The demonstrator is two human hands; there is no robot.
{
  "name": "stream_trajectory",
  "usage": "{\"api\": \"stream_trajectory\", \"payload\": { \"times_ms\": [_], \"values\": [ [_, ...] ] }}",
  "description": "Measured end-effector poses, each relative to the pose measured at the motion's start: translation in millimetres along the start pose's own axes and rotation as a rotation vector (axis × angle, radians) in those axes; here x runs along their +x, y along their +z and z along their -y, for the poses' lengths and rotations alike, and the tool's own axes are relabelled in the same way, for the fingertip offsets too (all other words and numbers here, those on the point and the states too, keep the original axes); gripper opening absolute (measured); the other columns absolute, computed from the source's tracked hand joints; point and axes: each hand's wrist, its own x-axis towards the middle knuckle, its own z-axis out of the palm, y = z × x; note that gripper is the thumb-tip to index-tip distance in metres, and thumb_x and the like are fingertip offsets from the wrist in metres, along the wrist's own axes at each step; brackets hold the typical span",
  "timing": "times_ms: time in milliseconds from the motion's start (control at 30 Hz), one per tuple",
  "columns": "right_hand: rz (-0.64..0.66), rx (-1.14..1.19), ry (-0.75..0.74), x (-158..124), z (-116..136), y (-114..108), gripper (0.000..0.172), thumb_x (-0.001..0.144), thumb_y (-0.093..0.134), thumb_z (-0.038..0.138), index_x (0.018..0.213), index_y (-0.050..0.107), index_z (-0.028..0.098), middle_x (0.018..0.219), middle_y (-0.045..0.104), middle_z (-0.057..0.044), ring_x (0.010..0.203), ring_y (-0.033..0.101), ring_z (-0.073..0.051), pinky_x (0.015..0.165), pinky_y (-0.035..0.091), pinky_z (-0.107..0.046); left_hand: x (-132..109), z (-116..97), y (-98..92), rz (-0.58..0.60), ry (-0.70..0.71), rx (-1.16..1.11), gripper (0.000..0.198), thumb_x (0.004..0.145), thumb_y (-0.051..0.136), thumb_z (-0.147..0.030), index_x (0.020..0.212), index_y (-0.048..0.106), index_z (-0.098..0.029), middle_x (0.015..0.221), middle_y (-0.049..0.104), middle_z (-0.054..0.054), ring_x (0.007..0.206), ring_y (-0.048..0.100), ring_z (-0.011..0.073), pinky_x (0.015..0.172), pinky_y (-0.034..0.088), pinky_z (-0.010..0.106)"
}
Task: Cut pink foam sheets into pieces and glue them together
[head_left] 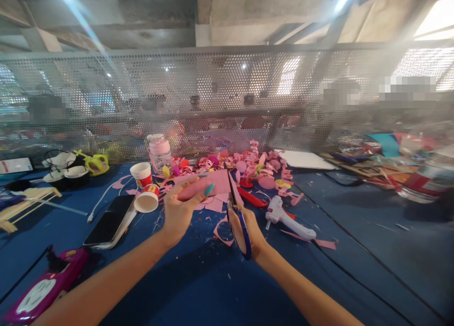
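Note:
Pinched in my left hand [179, 205] is a sheet of pink paper [220, 180], held level above the blue table. My right hand [251, 224] grips a pair of scissors [244, 241] with dark blue handles. The scissor blades point away from me at the paper's right edge; whether they are cutting into it I cannot tell. Beneath and behind the paper lies a heap of pink paper curls and discs [241, 166]. A curved pink offcut [223, 232] rests on the table just left of the scissors.
A white glue gun [289, 218] with a black cord lies to the right, near a red tool [252, 197]. At left are paper cups [146, 198], a phone [111, 220], a pink-lidded bottle [161, 153] and a purple power strip [46, 288]. A perforated metal screen [213, 90] stands behind.

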Motion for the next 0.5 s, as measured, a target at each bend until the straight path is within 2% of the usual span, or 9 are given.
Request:
{"api": "stream_trajectory", "payload": {
  "times_ms": [133,333,433,500],
  "values": [
    [-0.017,0.079,0.008,-1.2,-2.1,1.1,0.027,0.086,0.038,0.043,0.071,0.042,0.02,0.053,0.044,0.004,0.046,0.041,-0.011,0.045,0.034,-0.024,5.6,-2.3,-1.8,-0.018,0.054,0.025,0.034,0.056,0.077,-0.025,0.087,0.067,-0.017,0.09,0.068,0.003,0.086,0.063,0.0189,0.074,0.057,0.03],
    [0.101,0.246,0.042,0.3,-2.3,1.6,0.032,0.086,0.035,0.049,0.072,0.04,0.021,0.048,0.037,0.008,0.04,0.035,-0.008,0.041,0.031,-0.022,7.6,1.3,-1.4,0.027,-0.007,-0.138,0.037,0.055,0.077,-0.026,0.09,0.066,-0.018,0.091,0.067,0.002,0.071,0.065,0.0146,0.064,0.059,0.027],
    [0.126,0.305,0.033,0.2,-0.6,1.5,0.033,0.085,0.036,0.051,0.071,0.038,0.021,0.05,0.038,0.007,0.04,0.038,-0.008,0.042,0.033,-0.022,7.3,1.5,-1.7,0.016,0.022,-0.069,0.034,0.056,0.077,-0.025,0.088,0.067,-0.019,0.09,0.067,0.002,0.075,0.065,0.015,0.065,0.058,0.026],
    [0.137,0.301,0.023,-0.2,0.2,0.9,0.033,0.086,0.036,0.051,0.071,0.038,0.021,0.05,0.038,0.007,0.041,0.038,-0.008,0.043,0.033,-0.022,7.4,0.6,-2.4,-0.004,0.057,0.007,0.032,0.057,0.076,-0.026,0.087,0.067,-0.02,0.088,0.068,0.002,0.08,0.064,0.0167,0.072,0.057,0.029]
  ]
}}
